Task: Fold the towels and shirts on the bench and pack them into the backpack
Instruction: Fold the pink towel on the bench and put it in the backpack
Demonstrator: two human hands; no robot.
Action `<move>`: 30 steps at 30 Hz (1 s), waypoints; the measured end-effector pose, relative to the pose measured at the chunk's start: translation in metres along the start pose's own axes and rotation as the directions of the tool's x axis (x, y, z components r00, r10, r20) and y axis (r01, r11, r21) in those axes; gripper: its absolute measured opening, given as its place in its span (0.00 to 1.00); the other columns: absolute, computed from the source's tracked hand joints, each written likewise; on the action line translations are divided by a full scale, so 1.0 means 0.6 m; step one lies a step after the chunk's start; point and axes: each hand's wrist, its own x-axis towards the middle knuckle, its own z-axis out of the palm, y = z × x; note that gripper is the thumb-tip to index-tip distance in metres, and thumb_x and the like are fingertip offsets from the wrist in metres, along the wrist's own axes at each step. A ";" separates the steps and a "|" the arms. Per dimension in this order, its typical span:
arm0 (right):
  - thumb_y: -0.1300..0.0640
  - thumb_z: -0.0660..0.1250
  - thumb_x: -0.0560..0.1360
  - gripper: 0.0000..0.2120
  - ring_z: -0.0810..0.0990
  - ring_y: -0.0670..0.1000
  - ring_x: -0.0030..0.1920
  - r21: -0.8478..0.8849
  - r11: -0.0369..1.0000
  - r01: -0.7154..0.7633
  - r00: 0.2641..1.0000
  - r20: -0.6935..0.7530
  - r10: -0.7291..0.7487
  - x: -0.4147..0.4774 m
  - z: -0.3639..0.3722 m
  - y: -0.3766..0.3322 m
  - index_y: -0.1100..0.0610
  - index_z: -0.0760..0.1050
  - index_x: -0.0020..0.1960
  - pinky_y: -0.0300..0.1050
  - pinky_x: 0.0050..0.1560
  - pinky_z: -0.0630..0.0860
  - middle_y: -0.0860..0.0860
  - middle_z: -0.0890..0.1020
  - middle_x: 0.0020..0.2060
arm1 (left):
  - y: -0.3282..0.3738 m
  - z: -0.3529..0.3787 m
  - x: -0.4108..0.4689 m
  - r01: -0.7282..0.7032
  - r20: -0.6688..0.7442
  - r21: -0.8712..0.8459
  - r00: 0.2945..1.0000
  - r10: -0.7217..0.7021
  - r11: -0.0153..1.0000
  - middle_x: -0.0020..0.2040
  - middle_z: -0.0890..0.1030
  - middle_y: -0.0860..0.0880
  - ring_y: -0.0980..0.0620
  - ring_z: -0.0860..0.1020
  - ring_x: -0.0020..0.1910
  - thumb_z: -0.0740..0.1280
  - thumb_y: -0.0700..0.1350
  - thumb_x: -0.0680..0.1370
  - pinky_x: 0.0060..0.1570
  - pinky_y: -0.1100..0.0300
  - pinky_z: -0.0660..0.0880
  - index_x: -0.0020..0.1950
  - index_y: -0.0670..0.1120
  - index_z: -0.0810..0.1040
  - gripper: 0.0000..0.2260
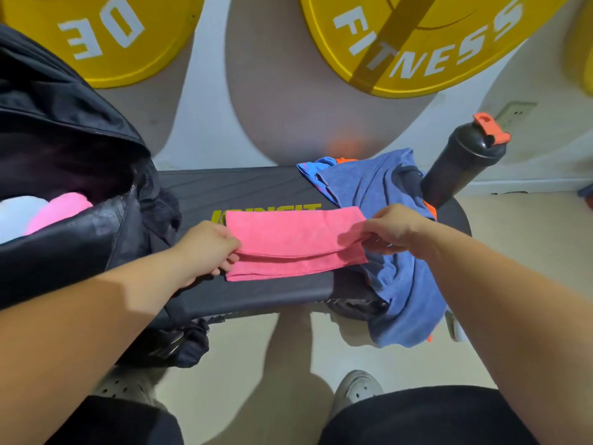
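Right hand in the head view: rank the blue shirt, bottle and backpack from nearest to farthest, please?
1. Blue shirt, just beside and under the right hand.
2. Bottle, behind it, farther right.
3. Backpack, far left.

Against the white wall point(205, 123), top left, a yellow plate point(106, 33) shows the white letters "DE" — top right a second plate point(417, 43) reads "FITNESS", a dark band point(385, 43) slanting across it. A black bottle point(462, 168) with an orange cap point(491, 126) stands at the right, near a socket point(516, 112) in the wall. Below lies a beige floor point(240, 380)
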 end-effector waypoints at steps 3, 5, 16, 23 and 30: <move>0.49 0.82 0.64 0.21 0.80 0.51 0.31 -0.022 1.000 0.013 1.000 0.023 -0.012 -0.016 -0.001 0.010 0.67 0.84 0.43 0.39 0.32 0.75 0.59 0.85 0.35 | -0.025 0.013 -0.018 -0.070 -0.036 0.128 0.997 0.075 0.989 0.36 0.85 0.44 0.48 0.81 0.28 0.65 0.40 0.75 0.34 0.56 0.78 0.40 0.41 0.82 0.08; 0.47 0.82 0.64 0.23 0.82 0.52 0.35 -0.033 0.999 0.033 0.999 0.036 -0.032 -0.021 -0.001 0.014 0.66 0.84 0.43 0.45 0.41 0.80 0.59 0.86 0.37 | -0.033 0.013 -0.027 -0.106 -0.040 0.246 0.992 0.119 0.964 0.32 0.84 0.46 0.49 0.82 0.28 0.64 0.41 0.73 0.40 0.55 0.81 0.36 0.42 0.82 0.09; 0.52 0.71 0.74 0.12 0.81 0.54 0.33 -0.549 0.824 0.141 0.988 0.131 -0.081 0.002 0.021 0.020 0.61 0.84 0.41 0.46 0.39 0.80 0.57 0.85 0.34 | -0.057 0.008 -0.011 -0.216 0.008 0.597 0.965 0.263 0.773 0.37 0.82 0.54 0.51 0.79 0.40 0.66 0.46 0.75 0.43 0.56 0.77 0.36 0.48 0.82 0.10; 0.42 0.60 0.78 0.17 0.80 0.56 0.46 -0.677 0.694 0.247 0.898 -0.108 -0.426 0.040 0.052 -0.001 0.52 0.81 0.50 0.50 0.47 0.79 0.51 0.82 0.46 | -0.041 0.025 0.014 -0.204 -0.134 0.584 0.930 0.342 0.785 0.53 0.75 0.47 0.43 0.77 0.50 0.69 0.51 0.76 0.50 0.50 0.75 0.54 0.49 0.77 0.10; 0.33 0.45 0.80 0.33 0.45 0.59 0.80 -0.863 0.281 0.420 0.836 0.248 -0.489 0.078 0.141 0.004 0.43 0.43 0.81 0.62 0.78 0.47 0.52 0.45 0.81 | -0.024 0.034 0.060 -0.121 -0.200 0.655 0.924 0.326 0.746 0.70 0.67 0.45 0.38 0.68 0.65 0.70 0.57 0.75 0.64 0.42 0.68 0.75 0.47 0.65 0.33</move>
